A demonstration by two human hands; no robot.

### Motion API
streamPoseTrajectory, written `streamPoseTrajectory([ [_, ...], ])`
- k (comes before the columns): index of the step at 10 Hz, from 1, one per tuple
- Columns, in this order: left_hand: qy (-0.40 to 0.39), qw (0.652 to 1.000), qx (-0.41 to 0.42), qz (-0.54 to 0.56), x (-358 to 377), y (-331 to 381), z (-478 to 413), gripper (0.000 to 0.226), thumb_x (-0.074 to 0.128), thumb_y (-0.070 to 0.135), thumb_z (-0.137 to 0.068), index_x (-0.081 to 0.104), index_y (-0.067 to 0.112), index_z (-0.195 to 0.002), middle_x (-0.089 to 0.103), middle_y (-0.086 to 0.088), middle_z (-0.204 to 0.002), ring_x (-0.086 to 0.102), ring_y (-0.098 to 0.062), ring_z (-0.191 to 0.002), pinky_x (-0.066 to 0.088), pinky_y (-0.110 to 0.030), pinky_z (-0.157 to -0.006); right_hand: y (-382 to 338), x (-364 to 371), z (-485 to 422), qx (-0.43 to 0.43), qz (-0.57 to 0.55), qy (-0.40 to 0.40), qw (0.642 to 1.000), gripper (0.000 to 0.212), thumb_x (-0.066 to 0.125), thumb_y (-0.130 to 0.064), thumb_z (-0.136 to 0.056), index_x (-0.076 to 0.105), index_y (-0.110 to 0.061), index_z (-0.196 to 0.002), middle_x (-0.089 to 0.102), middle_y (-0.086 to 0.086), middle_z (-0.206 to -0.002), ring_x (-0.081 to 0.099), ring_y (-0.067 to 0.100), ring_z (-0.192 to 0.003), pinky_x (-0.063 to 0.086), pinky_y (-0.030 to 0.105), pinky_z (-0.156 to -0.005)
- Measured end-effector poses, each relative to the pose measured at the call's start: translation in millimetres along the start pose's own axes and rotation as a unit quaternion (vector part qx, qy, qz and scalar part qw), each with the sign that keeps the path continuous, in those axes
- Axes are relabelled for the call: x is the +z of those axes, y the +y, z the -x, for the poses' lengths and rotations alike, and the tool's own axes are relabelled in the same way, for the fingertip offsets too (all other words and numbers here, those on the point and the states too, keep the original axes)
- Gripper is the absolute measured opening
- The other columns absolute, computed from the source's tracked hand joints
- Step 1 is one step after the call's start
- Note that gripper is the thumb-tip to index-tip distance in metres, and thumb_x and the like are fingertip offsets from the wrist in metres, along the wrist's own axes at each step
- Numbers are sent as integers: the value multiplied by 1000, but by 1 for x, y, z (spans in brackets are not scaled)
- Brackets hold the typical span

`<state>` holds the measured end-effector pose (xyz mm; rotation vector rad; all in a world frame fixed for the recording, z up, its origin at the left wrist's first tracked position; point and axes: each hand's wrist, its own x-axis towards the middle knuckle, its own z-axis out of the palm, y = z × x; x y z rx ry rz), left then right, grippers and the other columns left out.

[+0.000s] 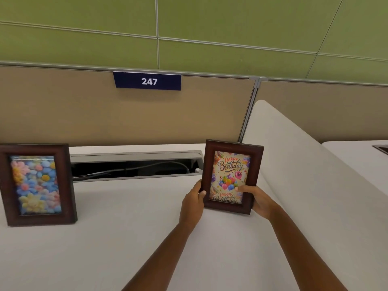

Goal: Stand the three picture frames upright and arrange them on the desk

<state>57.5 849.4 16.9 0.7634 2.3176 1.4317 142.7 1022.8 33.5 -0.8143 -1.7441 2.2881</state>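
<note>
A dark wooden birthday frame point(232, 162) with balloons and "Happy Birthday" lettering is upright at the right of the white desk point(130, 232). My left hand point(194, 201) grips its lower left edge and my right hand point(259, 199) grips its lower right corner, thumb on the front. Its bottom edge is at or just above the desk; I cannot tell if it touches. A second dark wooden frame, the flower frame point(36, 184), stands upright by itself at the far left. A third frame is not in view.
An open cable trough point(134, 168) with dark cables runs along the back of the desk between the two frames. Behind it stands a tan partition with a blue "247" sign point(148, 81). A white divider panel point(298, 164) rises at the right.
</note>
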Motion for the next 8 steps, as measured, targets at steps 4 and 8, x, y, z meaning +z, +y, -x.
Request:
streamPoseTrajectory([
  [4, -10, 1000, -5, -15, 3, -6, 6, 44, 37, 18, -98, 31, 9, -140, 53, -13, -135, 54, -28, -120, 48, -40, -100, 13, -5, -1, -13, 15, 8, 1000, 24, 62, -6, -79, 60, -24, -95, 76, -6, -84, 72, 14, -77, 59, 26, -59],
  [8, 25, 988, 6, -150, -12, -43, 53, 54, 39, 28, -97, 16, 19, -145, 23, -2, -155, 23, -16, -143, 23, -26, -114, 44, 2, 45, -108, 116, 178, 971, 77, 67, -20, -80, 21, -16, -141, 38, 13, -144, 41, 29, -130, 37, 43, -104],
])
